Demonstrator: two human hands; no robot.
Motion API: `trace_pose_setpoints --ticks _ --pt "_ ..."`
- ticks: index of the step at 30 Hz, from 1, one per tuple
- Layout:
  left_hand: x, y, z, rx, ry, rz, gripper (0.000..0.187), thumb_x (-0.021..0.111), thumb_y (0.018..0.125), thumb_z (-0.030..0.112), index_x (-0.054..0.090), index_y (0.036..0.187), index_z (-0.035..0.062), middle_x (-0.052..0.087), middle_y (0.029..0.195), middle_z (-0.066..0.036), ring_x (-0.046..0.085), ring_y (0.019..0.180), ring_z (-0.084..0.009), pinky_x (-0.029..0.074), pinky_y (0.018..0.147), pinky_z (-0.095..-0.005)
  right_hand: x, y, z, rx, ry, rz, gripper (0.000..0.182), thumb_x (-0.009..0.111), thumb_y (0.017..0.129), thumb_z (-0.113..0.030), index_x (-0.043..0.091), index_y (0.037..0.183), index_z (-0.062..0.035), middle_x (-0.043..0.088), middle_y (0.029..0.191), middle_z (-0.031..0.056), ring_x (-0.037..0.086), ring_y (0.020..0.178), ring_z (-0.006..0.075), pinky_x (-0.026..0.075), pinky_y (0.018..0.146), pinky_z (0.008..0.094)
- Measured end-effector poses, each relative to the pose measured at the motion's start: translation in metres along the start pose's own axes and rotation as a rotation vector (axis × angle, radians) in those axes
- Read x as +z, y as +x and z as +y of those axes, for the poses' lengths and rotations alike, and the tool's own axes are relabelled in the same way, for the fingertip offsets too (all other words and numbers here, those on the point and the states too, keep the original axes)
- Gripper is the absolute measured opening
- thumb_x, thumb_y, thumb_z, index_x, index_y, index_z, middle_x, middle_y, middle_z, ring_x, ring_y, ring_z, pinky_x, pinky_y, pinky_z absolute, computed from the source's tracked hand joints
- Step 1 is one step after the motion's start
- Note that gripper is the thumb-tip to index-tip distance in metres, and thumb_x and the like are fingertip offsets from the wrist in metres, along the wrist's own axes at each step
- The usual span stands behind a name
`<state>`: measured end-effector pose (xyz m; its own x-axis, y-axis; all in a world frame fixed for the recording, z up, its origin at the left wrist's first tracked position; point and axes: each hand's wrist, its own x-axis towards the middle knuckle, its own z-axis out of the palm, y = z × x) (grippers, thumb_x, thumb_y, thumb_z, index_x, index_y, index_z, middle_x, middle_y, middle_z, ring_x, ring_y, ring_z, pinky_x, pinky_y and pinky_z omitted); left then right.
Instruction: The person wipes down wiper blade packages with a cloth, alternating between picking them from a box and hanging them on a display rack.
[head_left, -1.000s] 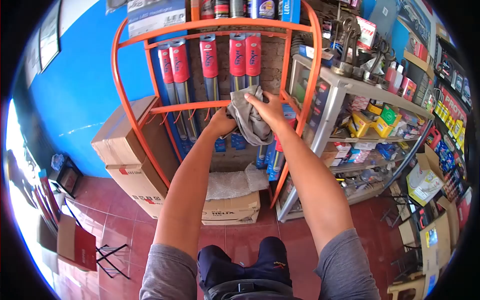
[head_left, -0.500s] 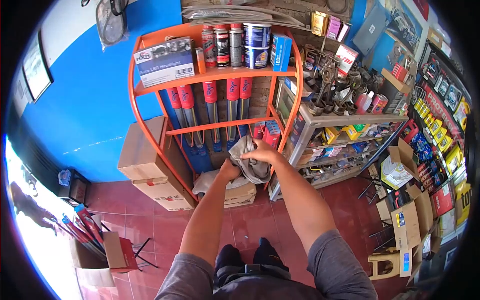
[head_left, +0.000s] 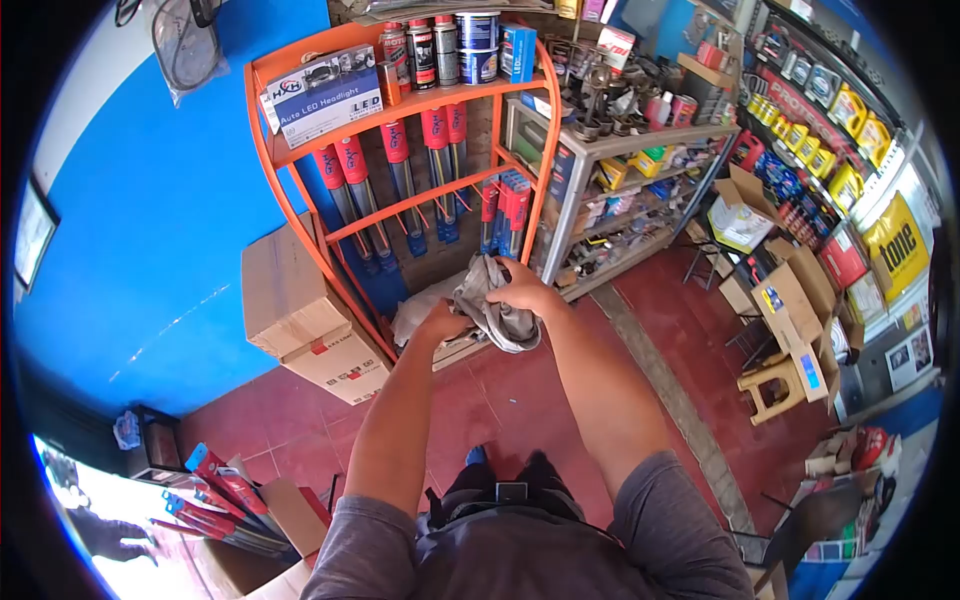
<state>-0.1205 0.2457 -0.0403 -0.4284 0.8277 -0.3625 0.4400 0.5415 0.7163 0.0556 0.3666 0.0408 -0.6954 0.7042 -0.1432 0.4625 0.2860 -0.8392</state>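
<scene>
Both my hands hold a crumpled grey cloth (head_left: 488, 312) in front of my chest. My left hand (head_left: 441, 322) grips its left side from below. My right hand (head_left: 520, 291) closes over its top right. Beyond the cloth stands an orange metal rack (head_left: 300, 215) with red-topped wiper blades (head_left: 395, 165) hanging in its middle tier. Cans (head_left: 478, 46) and a white LED headlight box (head_left: 322, 97) sit on the rack's top shelf.
Stacked cardboard boxes (head_left: 290, 305) lean at the rack's left foot. A grey shelf unit (head_left: 620, 160) full of small parts stands to the right. Open cartons (head_left: 790, 300) and a plastic stool (head_left: 770, 385) sit on the red tile floor at right. More wiper packs (head_left: 215, 490) lie at lower left.
My hands have drawn the cloth back from the rack's middle bar and lowered it toward me. The view has pulled away from the rack and swung to the right.
</scene>
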Motion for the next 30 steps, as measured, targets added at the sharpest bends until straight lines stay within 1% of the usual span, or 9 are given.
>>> trace_pose_setpoints --ticks 3,6,9,10,14,17,22,29,30 --pt "-0.004 -0.038 -0.018 -0.012 -0.015 -0.056 0.098 0.089 0.067 0.044 0.047 0.141 -0.0054 0.066 0.125 -0.025 0.069 0.110 -0.0320 0.054 0.092 -0.0369 0.015 -0.035 0.005 0.008 0.105 0.058 0.080 0.080 0.070 -0.011 0.052 0.144 -0.0024 0.065 0.129 0.0149 0.063 0.117 0.0253 0.048 0.101 0.0352" --pt "-0.004 -0.081 -0.038 -0.138 -0.060 -0.155 0.087 0.088 0.076 0.038 0.047 0.143 -0.0008 0.069 0.114 -0.016 0.069 0.073 -0.0158 0.053 0.057 -0.0290 0.032 -0.073 -0.002 0.012 0.194 0.088 0.077 0.078 0.071 -0.008 0.052 0.144 -0.0006 0.067 0.125 0.0153 0.065 0.112 0.0237 0.050 0.096 0.0346" --pt "0.003 -0.131 -0.062 -0.226 -0.263 -0.132 0.081 0.086 0.080 0.035 0.048 0.142 -0.0001 0.071 0.105 -0.014 0.069 0.075 -0.0165 0.054 0.058 -0.0286 0.054 -0.128 -0.009 0.060 0.346 0.099 0.077 0.077 0.071 -0.007 0.052 0.143 0.0018 0.067 0.123 0.0167 0.066 0.109 0.0234 0.051 0.095 0.0342" --pt "0.004 -0.144 -0.074 -0.205 -0.291 -0.161 0.088 0.089 0.078 0.034 0.044 0.143 -0.0035 0.069 0.112 -0.021 0.070 0.077 -0.0209 0.056 0.059 -0.0348 0.065 -0.146 -0.009 0.048 0.388 0.112 0.076 0.076 0.071 -0.008 0.052 0.142 0.0036 0.068 0.120 0.0174 0.066 0.106 0.0230 0.052 0.093 0.0338" --pt "0.017 -0.187 -0.152 -0.169 -0.311 -0.273 0.077 0.085 0.082 0.030 0.044 0.141 0.0000 0.068 0.104 -0.016 0.069 0.075 -0.0218 0.058 0.063 -0.0366 0.113 -0.227 -0.008 0.046 0.394 0.179 0.074 0.076 0.071 -0.008 0.054 0.140 0.0038 0.068 0.119 0.0166 0.067 0.106 0.0235 0.052 0.093 0.0340" --pt "0.007 -0.279 -0.176 -0.255 -0.330 -0.175 0.074 0.083 0.084 0.028 0.043 0.141 0.0019 0.067 0.105 -0.017 0.070 0.076 -0.0241 0.060 0.067 -0.0382 0.166 -0.260 0.019 0.028 0.388 0.215 0.071 0.080 0.067 -0.011 0.061 0.133 0.0023 0.070 0.120 0.0183 0.069 0.107 0.0257 0.052 0.094 0.0351" --pt "-0.001 -0.356 -0.244 -0.384 -0.103 -0.160 0.079 0.079 0.088 0.031 0.036 0.148 0.0038 0.068 0.116 -0.017 0.072 0.091 -0.0263 0.060 0.082 -0.0436 0.227 -0.356 -0.013 0.147 0.464 0.275 0.070 0.080 0.067 -0.012 0.061 0.133 0.0024 0.071 0.117 0.0181 0.069 0.106 0.0266 0.053 0.092 0.0357" --pt "-0.040 -0.403 -0.275 -0.314 -0.170 -0.174 0.076 0.077 0.089 0.026 0.030 0.146 0.0101 0.063 0.120 -0.025 0.071 0.099 -0.0341 0.058 0.088 -0.0500 0.264 -0.400 -0.051 0.069 0.396 0.246 0.071 0.077 0.072 -0.008 0.056 0.139 0.0027 0.070 0.118 0.0153 0.067 0.106 0.0237 0.052 0.094 0.0350" --pt "-0.047 -0.411 -0.283 -0.290 -0.198 -0.158 0.075 0.077 0.089 0.025 0.030 0.145 0.0102 0.063 0.118 -0.026 0.070 0.100 -0.0341 0.058 0.088 -0.0508 0.275 -0.400 -0.050 0.080 0.501 0.262 0.065 0.078 0.068 -0.012 0.063 0.130 0.0013 0.072 0.114 0.0157 0.069 0.104 0.0250 0.053 0.091 0.0357"
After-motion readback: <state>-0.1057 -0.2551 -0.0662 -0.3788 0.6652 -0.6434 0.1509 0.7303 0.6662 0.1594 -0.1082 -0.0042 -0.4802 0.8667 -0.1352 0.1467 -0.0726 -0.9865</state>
